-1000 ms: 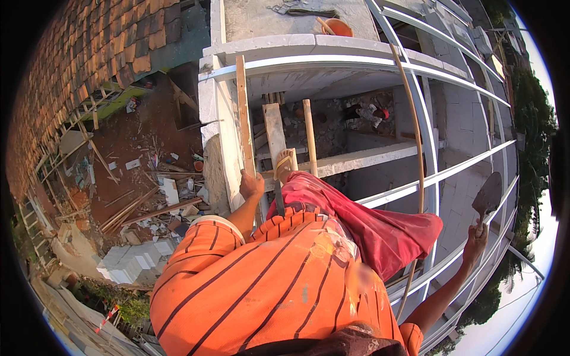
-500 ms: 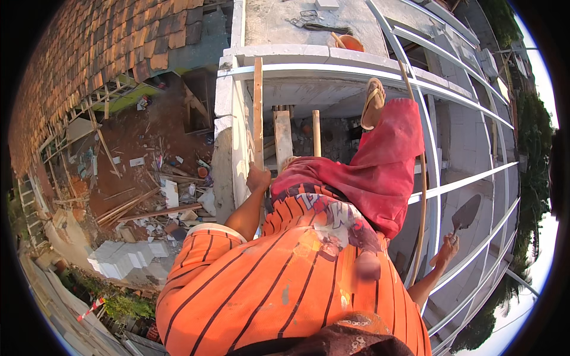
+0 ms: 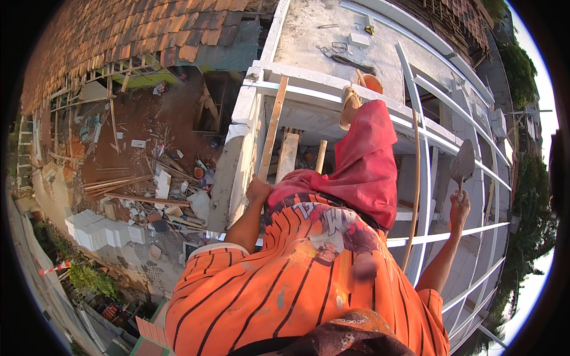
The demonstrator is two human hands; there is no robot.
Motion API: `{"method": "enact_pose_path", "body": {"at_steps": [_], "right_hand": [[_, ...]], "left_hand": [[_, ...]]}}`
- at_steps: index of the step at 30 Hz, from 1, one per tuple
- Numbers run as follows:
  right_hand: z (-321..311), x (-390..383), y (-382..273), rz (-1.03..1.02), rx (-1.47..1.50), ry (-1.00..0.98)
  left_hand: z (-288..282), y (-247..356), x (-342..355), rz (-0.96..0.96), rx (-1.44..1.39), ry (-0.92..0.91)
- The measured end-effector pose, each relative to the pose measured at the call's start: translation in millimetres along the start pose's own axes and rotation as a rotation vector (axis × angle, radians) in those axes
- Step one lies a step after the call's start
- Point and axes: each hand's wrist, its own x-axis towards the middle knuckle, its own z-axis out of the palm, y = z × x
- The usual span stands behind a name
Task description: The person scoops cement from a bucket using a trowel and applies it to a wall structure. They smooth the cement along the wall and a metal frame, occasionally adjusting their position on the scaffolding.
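My right hand [image 3: 459, 207] is out to the right, raised, with its fingers closed round the handle of a trowel. The grey, pointed blade of the trowel [image 3: 462, 163] points away from me. At the left, my left hand [image 3: 257, 190] is closed at the near end of an upright wooden board [image 3: 274, 127], beside the block wall [image 3: 237, 145]. Part of its grip is hidden. My foot in a tan sandal [image 3: 350, 108] is stretched forward near the top of a cross wall, below an orange bucket [image 3: 372, 83].
White metal beams [image 3: 418, 154] form an open frame at the right, with a drop below. A long thin wooden pole [image 3: 415, 190] crosses it. Planks [image 3: 288, 157] stand in the gap ahead. Debris [image 3: 172, 190] lies far below at the left. A tiled roof [image 3: 136, 35] is beyond.
The trowel in my right hand has moved up and forward. My foot has shifted left and forward, closer to the bucket. The view has turned; my left hand stays by the board.
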Motion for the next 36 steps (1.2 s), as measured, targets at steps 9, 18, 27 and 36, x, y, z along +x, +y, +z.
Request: {"method": "enact_pose_path", "body": {"at_steps": [9,18,27,36], "right_hand": [[39,75,-49,-0.126,-0.056,-0.194],[75,145,-161,-0.315,0.029,-0.233],[-15,285,-273,-0.673,0.01,0.017],[-35,543,-477,-1.063,-0.104,0.274]], "left_hand": [[1,-6,-4,-0.061,0.027,0.026],[0,-13,-5,-0.061,0.025,-0.021],[-76,-7,30,0.083,-0.304,0.168],[-371,243,114,0.464,-0.285,0.255]]}}
